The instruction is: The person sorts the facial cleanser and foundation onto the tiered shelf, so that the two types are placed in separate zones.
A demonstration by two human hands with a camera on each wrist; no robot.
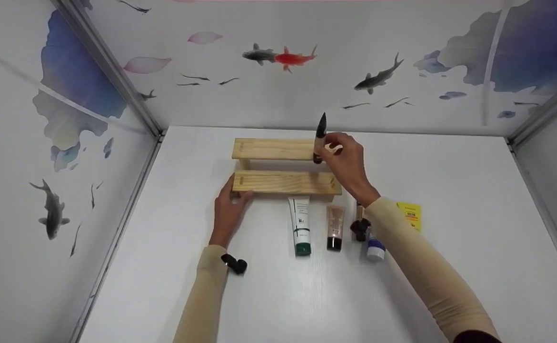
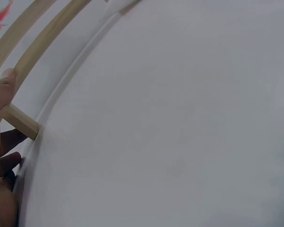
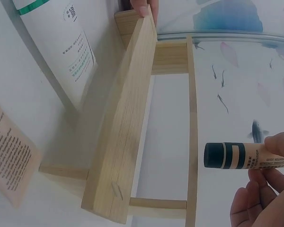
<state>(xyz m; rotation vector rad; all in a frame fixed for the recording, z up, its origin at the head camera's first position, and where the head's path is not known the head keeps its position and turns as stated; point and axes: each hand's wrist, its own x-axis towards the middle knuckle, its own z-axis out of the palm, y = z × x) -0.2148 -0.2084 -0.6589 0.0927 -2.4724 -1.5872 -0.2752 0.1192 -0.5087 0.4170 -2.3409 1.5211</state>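
My right hand (image 1: 347, 159) pinches a small cosmetic tube (image 1: 320, 143), beige with black ends, between thumb and fingers. It holds the tube upright at the right end of a two-step wooden rack (image 1: 283, 182). In the right wrist view the tube (image 3: 248, 156) shows its black cap and printed label, apart from the rack's upper board. My left hand (image 1: 229, 209) grips the left end of the rack's lower board. The left wrist view shows its thumb (image 2: 4, 90) on the board and the other fingers around the end, partly hidden.
In front of the rack lie a white tube with a green cap (image 1: 301, 228), a pinkish-beige tube with a black cap (image 1: 335, 228) and a blue-and-white tube (image 1: 376, 250). A yellow packet (image 1: 410, 216) is partly behind the right sleeve. Printed walls enclose the white table (image 1: 269, 300).
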